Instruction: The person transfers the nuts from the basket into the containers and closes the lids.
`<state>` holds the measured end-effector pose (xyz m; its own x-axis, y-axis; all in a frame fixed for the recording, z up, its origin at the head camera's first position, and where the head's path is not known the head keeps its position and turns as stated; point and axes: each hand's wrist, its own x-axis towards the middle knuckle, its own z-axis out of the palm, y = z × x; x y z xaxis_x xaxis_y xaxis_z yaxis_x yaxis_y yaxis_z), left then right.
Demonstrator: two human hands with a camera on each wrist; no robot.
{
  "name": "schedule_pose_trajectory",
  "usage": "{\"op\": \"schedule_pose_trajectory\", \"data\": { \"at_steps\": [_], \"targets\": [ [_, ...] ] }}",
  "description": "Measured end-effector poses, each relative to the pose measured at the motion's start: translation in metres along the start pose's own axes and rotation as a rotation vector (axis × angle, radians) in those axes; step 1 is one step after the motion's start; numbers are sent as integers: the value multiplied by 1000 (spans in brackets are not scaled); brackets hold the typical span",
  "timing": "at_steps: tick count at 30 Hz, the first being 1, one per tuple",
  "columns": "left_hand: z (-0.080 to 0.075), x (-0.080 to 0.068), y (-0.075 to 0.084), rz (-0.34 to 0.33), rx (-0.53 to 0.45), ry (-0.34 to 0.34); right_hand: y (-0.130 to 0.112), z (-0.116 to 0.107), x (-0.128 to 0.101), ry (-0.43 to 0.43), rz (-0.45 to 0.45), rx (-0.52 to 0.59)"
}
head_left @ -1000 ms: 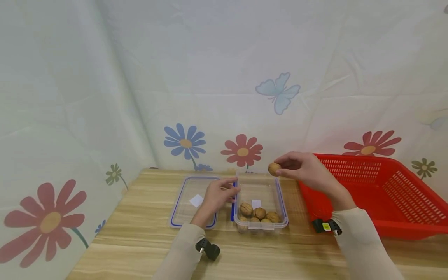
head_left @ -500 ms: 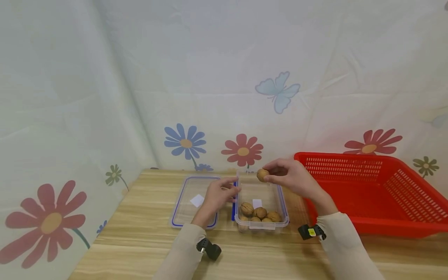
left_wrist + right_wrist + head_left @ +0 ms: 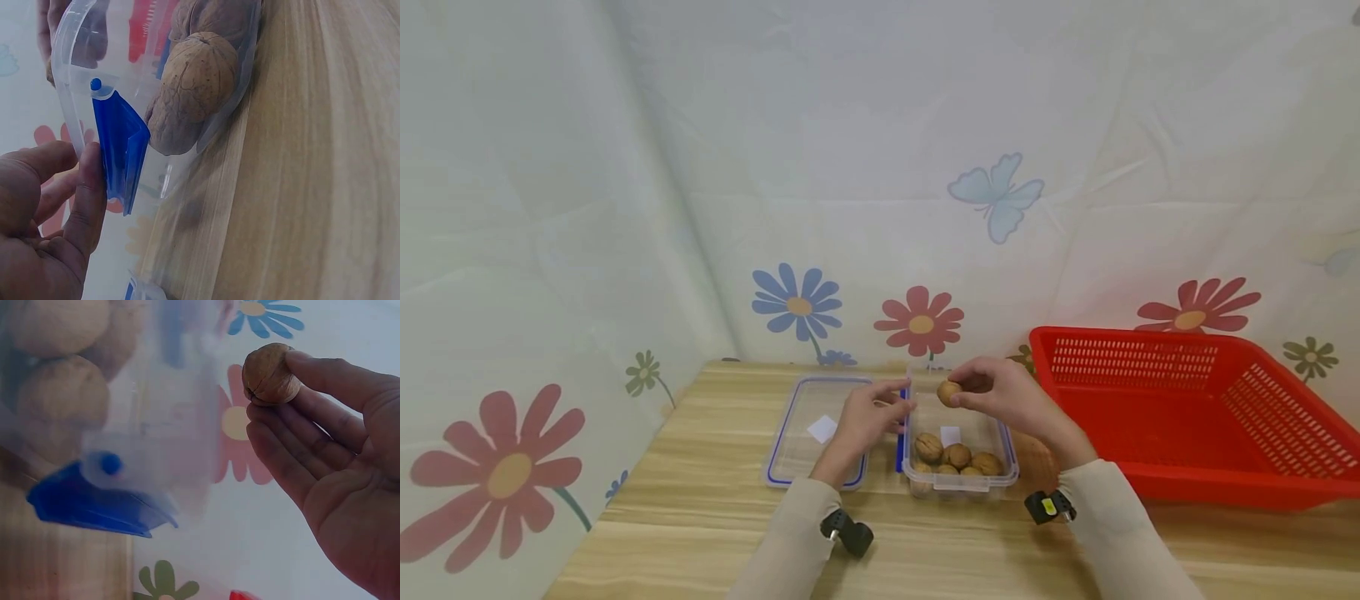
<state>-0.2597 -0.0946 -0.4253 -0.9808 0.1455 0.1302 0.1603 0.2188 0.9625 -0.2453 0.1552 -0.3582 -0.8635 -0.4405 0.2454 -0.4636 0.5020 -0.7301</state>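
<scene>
— Starting at the left, how does the left hand (image 3: 867,421) sit?

— Its forearm runs up from the near edge of the table (image 3: 700,517), and the hand rests at the left wall of the clear container (image 3: 996,417). The wrist view shows the thumb (image 3: 87,200) laid along the blue latch (image 3: 122,153), the other fingers loosely curled behind it. Whether they actually clamp the latch cannot be told; the thumb touches it.

— What lies to the outside of that hand?

— The clear lid (image 3: 797,425) with its blue rim, flat on the table just left of the hand and partly under it.

— And between the hands?

— The container itself, with several walnuts (image 3: 957,457) gathered at its near end.

— The right hand?

— The right hand (image 3: 1000,398) is raised above the far end of the container, forearm coming in from the lower right, wrist bent so the fingers point left. It pinches a single walnut (image 3: 949,392) between thumb and fingertips; the wrist view shows the nut (image 3: 270,374) at the very tips, palm open below it. The nut hangs over the container, clear of the walnuts inside.

— Beyond it?

— A red basket (image 3: 1262,467) sits on the table to the right of the right hand, near its forearm.
</scene>
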Motion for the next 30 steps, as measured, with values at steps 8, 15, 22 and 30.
{"op": "schedule_pose_trajectory", "data": {
  "at_steps": [8, 15, 22, 30],
  "targets": [
    [-2, 0, 1, 2, 7, -14, 3, 21, 7, -9, 20, -27],
    [-1, 1, 0, 13, 5, -17, 8, 36, 10, -23, -7, -51],
    [0, 1, -1, 24, 3, -9, 16, 48, 13, -36, 17, -51],
    [-1, 1, -1, 32, 8, -7, 20, 57, 14, -48, -10, -98]
  ]
}}
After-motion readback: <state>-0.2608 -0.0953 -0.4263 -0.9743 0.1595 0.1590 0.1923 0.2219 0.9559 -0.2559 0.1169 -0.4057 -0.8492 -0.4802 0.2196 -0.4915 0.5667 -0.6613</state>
